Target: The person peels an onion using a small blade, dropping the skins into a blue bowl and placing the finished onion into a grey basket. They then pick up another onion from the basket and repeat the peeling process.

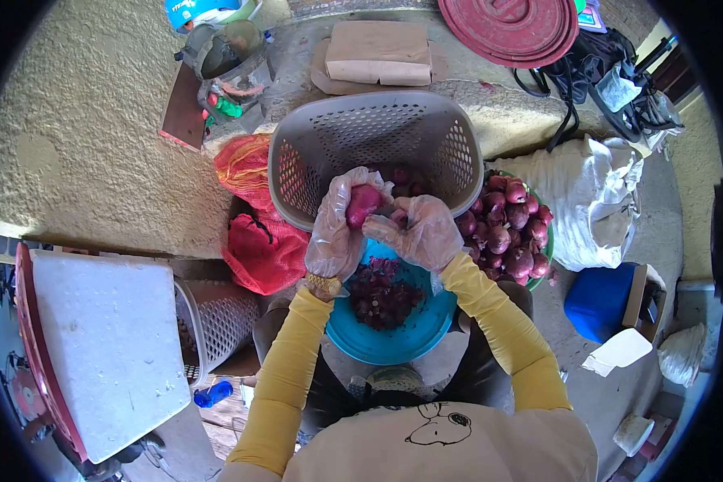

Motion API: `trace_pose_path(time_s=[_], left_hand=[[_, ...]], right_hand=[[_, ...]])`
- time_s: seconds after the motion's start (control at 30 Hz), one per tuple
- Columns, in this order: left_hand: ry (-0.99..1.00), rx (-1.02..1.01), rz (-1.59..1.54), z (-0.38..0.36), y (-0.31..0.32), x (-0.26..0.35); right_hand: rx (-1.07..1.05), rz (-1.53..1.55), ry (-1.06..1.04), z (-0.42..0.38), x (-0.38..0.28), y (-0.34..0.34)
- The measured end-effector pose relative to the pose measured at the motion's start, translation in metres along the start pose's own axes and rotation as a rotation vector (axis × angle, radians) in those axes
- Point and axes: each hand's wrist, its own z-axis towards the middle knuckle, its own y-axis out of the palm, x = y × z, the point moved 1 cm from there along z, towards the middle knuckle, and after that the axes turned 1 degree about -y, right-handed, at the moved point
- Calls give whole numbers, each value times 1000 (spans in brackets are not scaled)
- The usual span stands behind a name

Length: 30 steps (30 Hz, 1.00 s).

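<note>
My left hand [341,217], in a clear plastic glove, is closed round a smooth pink-red onion [363,206] above the front rim of the grey basket. Close beside it, my right hand [418,230], gloved the same way, has its fingers drawn together; what they hold, if anything, I cannot make out. Below both hands, a blue basin [353,341] holds dark red onion skins [386,301]. The tall grey perforated basket [377,132] stands just beyond my hands, with some onions [402,175] low inside it. Unpeeled red onions [516,233] are heaped in a green-rimmed container at the right.
Red mesh sacks [257,249] lie left of the basket, and a white sack [590,201] is at the right. A white foam box lid [108,337] and another perforated basket [225,321] stand at the left. A blue container [598,301] sits at the right.
</note>
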Motion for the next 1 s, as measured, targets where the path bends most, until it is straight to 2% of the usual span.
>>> trace_pose_path(time_s=[0.07,0.27,0.33,0.4,0.5,0.6,0.7,0.87,0.93,1.0], left_hand=[[14,-16,6,1,-1,-1],[16,-24,-19,0,1,-1],[8,-21,-32,1,6,1],[-99,173,-243,0,9,1],[-77,246,-374,3,3,-1],[-83,233,-418,5,-13,-4],[-48,275,-324,6,-15,-7],[-66,239,-379,3,-5,-5],[-77,198,-387,3,-1,-3],[-81,139,-334,3,1,-3]], right_hand=[[-11,55,53,1,-3,-4],[18,-34,-8,1,5,-3],[-23,-28,65,1,4,-4],[-13,-60,39,1,5,-4],[-1,-109,6,2,-1,-6],[8,-141,5,1,1,-1],[13,-139,39,1,4,2],[-32,-127,97,1,-2,-1],[78,-129,-1,1,-4,-1],[82,-145,-17,2,0,0]])
